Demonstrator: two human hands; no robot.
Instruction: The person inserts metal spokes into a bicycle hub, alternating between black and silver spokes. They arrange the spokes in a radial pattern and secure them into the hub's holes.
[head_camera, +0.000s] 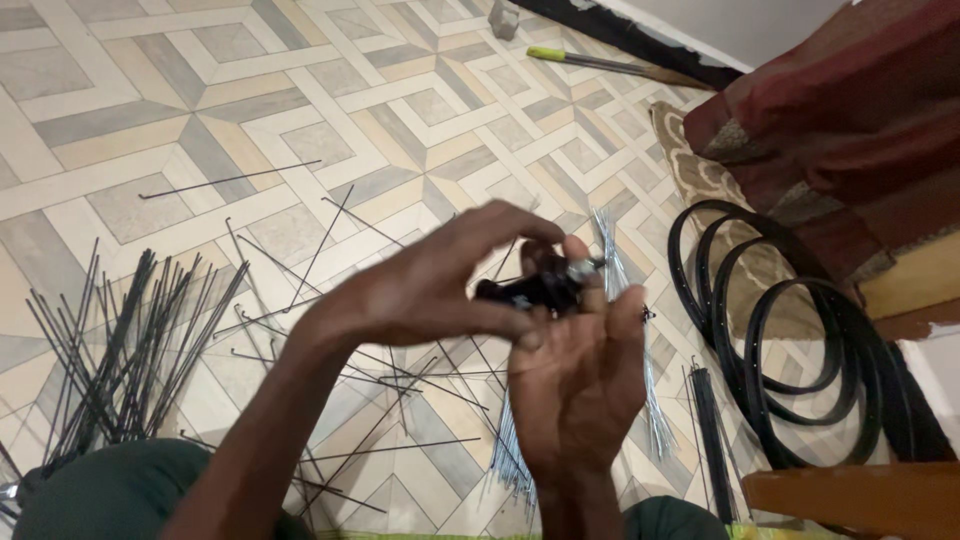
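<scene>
Fingers of the left hand (420, 290) curl over a small black wheel hub (530, 290) and pinch it from above, while the right hand (580, 375) cups it from below, thumb and forefinger closed near its shiny axle end (585, 267). The hub sits between both hands, held up above the patterned tile floor (150, 90), about the middle of the scene. To do this well, the grip should stay firm on the hub body, leaving the flange holes clear; I cannot tell whether a spoke is already threaded. Loose black spokes (120, 340) lie heaped at the near left, silver spokes (650, 400) lie just right of the hands, and black rims (800, 370) are stacked at the right.
</scene>
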